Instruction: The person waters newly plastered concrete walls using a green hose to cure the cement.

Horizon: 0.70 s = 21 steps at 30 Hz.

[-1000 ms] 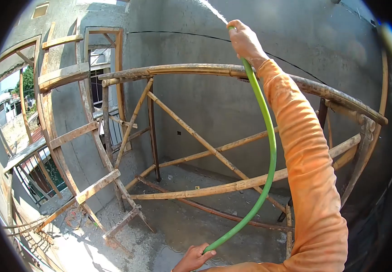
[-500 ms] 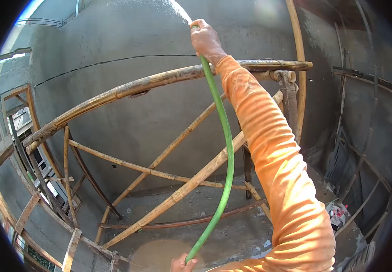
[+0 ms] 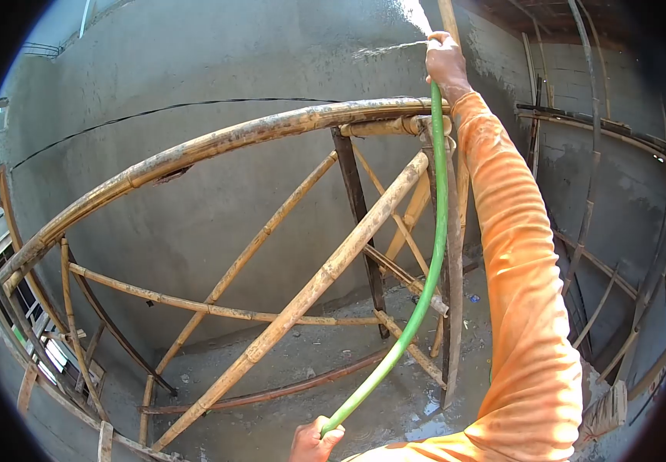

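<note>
A green hose (image 3: 425,285) runs in a curve between my two hands. My right hand (image 3: 447,63), at the end of an outstretched orange sleeve (image 3: 514,246), is closed around its upper end. White water (image 3: 414,15) sprays from there up and to the left, and a thinner jet goes left toward the grey wall (image 3: 233,61). Low in the view, my left hand (image 3: 316,441) is closed around the lower part of the hose.
A bamboo scaffold stands in front, with a long top pole (image 3: 217,142) and a thick diagonal pole (image 3: 294,308). A dark cable (image 3: 156,110) crosses the wall. More poles (image 3: 596,138) stand at the right. The floor (image 3: 271,377) below looks wet.
My right hand has moved right with the hose end and spray. The view has turned right, and the scaffold appears further left. My left hand still holds the hose.
</note>
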### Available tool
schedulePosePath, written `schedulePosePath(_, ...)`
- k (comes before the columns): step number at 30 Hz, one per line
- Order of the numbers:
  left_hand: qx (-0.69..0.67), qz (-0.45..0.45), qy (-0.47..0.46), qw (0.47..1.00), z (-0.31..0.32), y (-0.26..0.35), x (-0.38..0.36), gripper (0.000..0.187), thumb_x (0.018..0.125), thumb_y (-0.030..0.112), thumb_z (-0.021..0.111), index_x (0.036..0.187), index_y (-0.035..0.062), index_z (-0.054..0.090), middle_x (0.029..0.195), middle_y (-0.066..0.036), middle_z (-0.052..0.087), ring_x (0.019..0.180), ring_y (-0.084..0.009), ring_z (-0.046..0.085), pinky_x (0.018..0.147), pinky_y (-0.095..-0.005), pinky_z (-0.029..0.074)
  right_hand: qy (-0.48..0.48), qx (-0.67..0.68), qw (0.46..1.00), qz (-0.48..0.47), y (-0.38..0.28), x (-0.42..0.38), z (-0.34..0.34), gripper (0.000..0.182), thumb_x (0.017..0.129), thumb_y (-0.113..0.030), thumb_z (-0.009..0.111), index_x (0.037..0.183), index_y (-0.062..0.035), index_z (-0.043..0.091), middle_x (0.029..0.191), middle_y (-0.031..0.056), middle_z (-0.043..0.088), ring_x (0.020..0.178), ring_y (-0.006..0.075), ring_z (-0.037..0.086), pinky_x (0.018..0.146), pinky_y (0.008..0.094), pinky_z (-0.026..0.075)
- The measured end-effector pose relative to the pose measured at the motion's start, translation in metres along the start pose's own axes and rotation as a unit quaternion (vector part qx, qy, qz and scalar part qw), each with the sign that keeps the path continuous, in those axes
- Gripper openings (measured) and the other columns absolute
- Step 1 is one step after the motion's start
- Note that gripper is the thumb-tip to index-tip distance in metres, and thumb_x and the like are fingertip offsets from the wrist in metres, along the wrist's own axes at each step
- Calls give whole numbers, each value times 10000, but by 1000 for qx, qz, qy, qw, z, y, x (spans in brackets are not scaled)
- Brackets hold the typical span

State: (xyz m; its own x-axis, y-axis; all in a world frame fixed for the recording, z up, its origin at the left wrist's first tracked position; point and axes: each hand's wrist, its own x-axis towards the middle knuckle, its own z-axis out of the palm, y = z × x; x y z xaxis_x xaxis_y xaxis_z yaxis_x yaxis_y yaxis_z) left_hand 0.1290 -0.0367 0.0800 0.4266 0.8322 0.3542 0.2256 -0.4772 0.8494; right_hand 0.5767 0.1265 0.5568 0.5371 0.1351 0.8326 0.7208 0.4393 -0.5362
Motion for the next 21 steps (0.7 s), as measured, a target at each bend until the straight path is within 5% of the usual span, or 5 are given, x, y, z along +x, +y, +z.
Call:
schedulePosePath(18, -41, -8, -1, 999, -9, 15, -9, 196, 921, 210, 698, 890, 25, 643, 671, -163, 532, 573, -227, 518, 556, -376, 432, 27, -55, 997, 45, 5, 11, 0, 348, 914, -193, 507, 1222, -103, 641, 1016, 126, 702, 722, 258, 709, 633, 385, 600)
schedulePosePath(20, -52, -2, -16, 999, -16, 14, -12, 244, 933, 246, 703, 874, 20, 631, 654, -146, 523, 562, -214, 514, 544, -377, 426, 6, -52, 998, 48, 0, 9, 4, 364, 905, -184, 505, 1233, -101, 640, 1012, 120, 700, 716, 251, 708, 630, 378, 597)
schedulePosePath(21, -37, -21, -70, 997, -14, -24, -18, 345, 977, 382, 685, 968, 40, 644, 653, -123, 560, 571, -266, 556, 565, -379, 445, 11, -53, 998, 35, 2, 11, 8, 366, 906, -184, 503, 1234, -97, 639, 998, 116, 697, 708, 244, 704, 618, 372, 595)
